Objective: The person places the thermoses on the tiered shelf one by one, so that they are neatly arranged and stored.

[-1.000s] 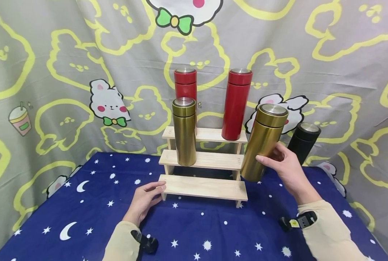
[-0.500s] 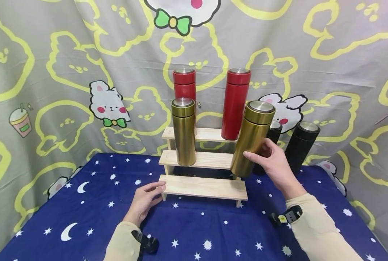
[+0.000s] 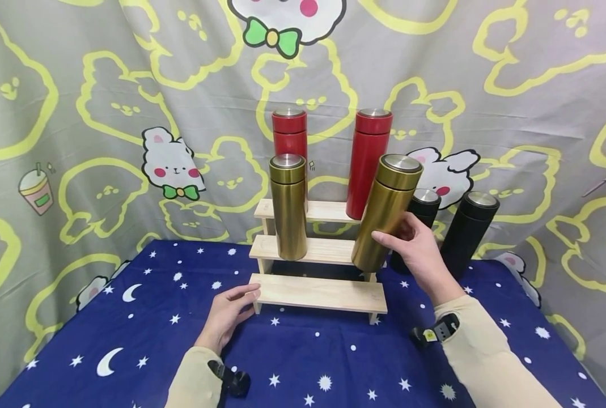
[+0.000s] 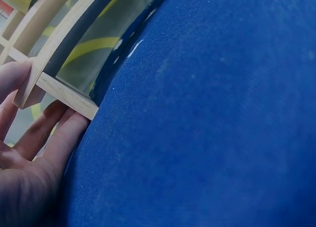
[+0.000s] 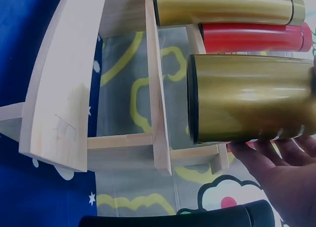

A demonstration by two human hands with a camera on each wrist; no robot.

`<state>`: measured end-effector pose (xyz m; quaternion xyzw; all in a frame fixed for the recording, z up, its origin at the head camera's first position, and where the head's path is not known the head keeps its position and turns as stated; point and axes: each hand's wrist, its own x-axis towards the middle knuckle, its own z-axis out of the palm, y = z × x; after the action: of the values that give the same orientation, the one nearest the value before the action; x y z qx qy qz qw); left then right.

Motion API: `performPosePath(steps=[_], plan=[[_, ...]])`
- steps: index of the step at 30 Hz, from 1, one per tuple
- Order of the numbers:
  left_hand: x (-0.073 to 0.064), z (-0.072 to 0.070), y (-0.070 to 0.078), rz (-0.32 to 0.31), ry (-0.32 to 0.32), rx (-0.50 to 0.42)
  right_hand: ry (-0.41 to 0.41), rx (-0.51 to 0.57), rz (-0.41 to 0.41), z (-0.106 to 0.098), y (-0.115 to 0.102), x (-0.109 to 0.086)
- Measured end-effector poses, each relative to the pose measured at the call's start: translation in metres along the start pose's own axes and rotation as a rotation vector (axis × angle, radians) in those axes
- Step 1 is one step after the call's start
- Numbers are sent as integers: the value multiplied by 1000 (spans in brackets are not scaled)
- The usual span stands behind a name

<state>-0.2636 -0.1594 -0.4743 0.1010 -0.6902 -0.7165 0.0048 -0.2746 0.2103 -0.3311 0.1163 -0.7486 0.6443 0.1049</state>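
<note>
My right hand (image 3: 425,258) grips a gold thermos flask (image 3: 386,207) low on its body, from the right side. That flask leans to the right, its base close over the right end of the middle tier; in the right wrist view a gap shows between its base and the board. With the left hand (image 3: 226,317) I hold the left end of the lowest tier of a three-tier wooden stand (image 3: 318,293), thumb and fingers about its board and leg. A second gold flask (image 3: 289,212) stands upright on the middle tier's left end.
Two red flasks, a left one (image 3: 289,136) and a right one (image 3: 369,164), stand on the top tier. Two black flasks (image 3: 471,232) stand right of the stand, close beside my right hand. A blue star-patterned cloth (image 3: 323,357) covers the table; a patterned curtain (image 3: 221,85) hangs behind.
My right hand has carried the gold flask leftward and slightly up, from beside the stand to over the middle tier's right end. A second black flask came into sight. The left hand stayed put.
</note>
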Motion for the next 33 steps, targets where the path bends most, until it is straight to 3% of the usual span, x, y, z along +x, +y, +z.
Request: performPosePath(steps=[11,20,33], plan=[[-6,-3,-3,-15,29,13,-25,-29,6,14,10,8],[-1,2,0,6,12,0,22,-103,5,14,11,13],[-1,2,0,8,9,10,35,-101,44,21,13,18]])
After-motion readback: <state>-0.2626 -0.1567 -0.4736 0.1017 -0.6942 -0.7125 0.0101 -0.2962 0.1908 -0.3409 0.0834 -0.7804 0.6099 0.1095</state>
